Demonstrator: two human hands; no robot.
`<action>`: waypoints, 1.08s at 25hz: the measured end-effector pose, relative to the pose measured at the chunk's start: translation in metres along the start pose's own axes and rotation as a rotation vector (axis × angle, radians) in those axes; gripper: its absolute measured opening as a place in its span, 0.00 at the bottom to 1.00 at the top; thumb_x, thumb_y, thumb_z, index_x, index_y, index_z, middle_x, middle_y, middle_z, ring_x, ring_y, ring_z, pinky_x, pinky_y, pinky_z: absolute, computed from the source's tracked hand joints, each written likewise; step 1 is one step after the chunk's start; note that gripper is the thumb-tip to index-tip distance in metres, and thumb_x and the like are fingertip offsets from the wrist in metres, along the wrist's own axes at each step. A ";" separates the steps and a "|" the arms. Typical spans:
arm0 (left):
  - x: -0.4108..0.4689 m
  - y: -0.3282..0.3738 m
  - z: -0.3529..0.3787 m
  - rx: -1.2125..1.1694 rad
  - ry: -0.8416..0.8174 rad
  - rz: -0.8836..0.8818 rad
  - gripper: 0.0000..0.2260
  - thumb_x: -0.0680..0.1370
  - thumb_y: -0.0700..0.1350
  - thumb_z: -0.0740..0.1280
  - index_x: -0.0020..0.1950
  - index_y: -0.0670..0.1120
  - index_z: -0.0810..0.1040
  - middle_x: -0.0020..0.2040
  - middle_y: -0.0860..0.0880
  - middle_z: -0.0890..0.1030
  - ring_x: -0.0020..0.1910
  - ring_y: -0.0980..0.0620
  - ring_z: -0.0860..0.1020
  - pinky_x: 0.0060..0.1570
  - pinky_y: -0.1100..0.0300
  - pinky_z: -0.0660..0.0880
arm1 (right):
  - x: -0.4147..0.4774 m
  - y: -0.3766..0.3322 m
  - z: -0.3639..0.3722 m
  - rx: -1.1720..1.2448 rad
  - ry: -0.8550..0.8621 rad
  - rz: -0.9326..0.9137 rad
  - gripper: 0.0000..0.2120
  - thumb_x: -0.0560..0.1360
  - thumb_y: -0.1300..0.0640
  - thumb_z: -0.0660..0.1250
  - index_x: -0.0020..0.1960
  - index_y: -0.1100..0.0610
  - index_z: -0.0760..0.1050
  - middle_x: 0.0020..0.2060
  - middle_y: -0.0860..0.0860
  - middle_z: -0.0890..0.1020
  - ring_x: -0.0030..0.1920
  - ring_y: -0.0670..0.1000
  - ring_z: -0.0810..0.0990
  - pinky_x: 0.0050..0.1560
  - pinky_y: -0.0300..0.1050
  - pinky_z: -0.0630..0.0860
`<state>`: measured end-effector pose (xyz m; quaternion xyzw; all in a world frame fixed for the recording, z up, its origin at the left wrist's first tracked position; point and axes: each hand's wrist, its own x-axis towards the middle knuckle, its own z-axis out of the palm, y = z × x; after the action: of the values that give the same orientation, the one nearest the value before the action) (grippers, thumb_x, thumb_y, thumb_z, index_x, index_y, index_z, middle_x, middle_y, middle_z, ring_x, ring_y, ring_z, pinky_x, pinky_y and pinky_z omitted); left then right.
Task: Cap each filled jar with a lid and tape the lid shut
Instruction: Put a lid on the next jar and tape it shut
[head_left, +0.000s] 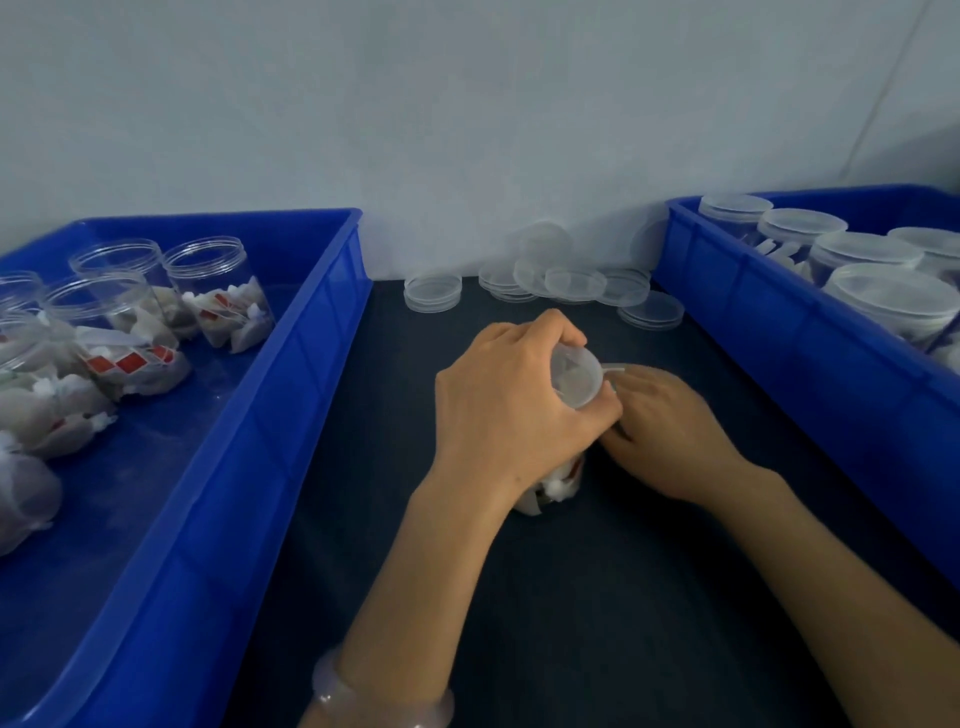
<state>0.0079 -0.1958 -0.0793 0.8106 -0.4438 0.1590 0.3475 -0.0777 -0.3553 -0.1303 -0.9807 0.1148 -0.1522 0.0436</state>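
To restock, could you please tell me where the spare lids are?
In the head view, the spare lids lie on the table against the wall, between the left bin and right bin.

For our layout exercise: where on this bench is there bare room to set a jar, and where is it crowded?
Free: dark mat between left blue plastic bin and left hand; between right hand and right blue plastic bin; left bin's near floor. Crowded: round clear plastic lids by the wall; right bin.
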 end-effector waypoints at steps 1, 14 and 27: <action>-0.001 0.001 0.000 -0.009 -0.012 -0.005 0.16 0.69 0.65 0.66 0.53 0.61 0.73 0.39 0.65 0.70 0.47 0.65 0.68 0.36 0.70 0.61 | -0.001 -0.001 0.001 0.049 -0.048 -0.007 0.10 0.79 0.54 0.59 0.54 0.55 0.77 0.50 0.49 0.81 0.51 0.50 0.78 0.50 0.51 0.75; -0.005 -0.009 0.004 -0.397 0.067 -0.066 0.15 0.72 0.61 0.64 0.56 0.60 0.80 0.55 0.66 0.80 0.60 0.63 0.75 0.55 0.66 0.72 | -0.011 -0.051 -0.014 1.042 -0.100 -0.044 0.46 0.69 0.61 0.78 0.74 0.44 0.51 0.59 0.33 0.75 0.63 0.39 0.76 0.58 0.31 0.72; 0.002 -0.028 0.031 -0.988 0.022 -0.433 0.15 0.86 0.50 0.54 0.55 0.50 0.81 0.57 0.55 0.83 0.56 0.59 0.80 0.59 0.54 0.78 | 0.073 0.087 -0.163 1.202 1.241 0.562 0.42 0.64 0.44 0.79 0.68 0.52 0.59 0.50 0.44 0.75 0.45 0.40 0.80 0.37 0.25 0.73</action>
<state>0.0306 -0.2083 -0.1124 0.6219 -0.2847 -0.1353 0.7169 -0.0784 -0.4658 0.0355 -0.4702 0.2541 -0.6711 0.5137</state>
